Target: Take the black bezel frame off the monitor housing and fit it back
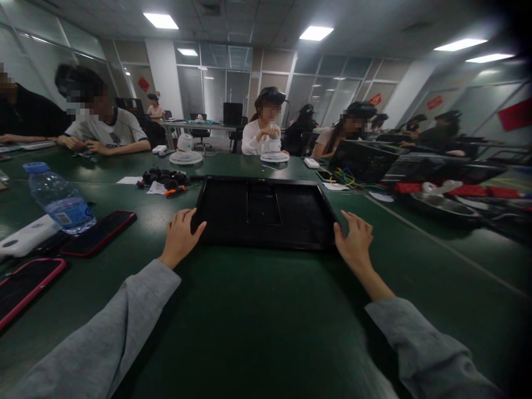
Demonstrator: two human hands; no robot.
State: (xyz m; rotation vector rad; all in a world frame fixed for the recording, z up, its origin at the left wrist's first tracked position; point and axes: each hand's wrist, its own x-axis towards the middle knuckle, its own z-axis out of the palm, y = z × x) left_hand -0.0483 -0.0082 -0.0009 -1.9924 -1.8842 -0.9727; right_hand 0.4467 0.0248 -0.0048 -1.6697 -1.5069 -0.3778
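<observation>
A shallow black monitor casing (291, 235) lies on the green table in front of me. Its raised rim surrounds a dark hollow with a smaller rectangular recess in the middle. My left hand (182, 235) holds the near left corner, thumb over the rim and fingers along the outer side. At the near right corner, my right hand (355, 238) rests its thumb against the edge, with the fingers bent on the outside. The casing sits between both hands; its underside is hidden.
To the left stand a water bottle (62, 202), a red-edged phone (100, 233), another phone (27, 288) and a white device (29, 235). Black gear (164, 178) lies beyond. A metal pan (446, 208) and cables (344, 176) are at right. White fans (185, 158) and several people sit across.
</observation>
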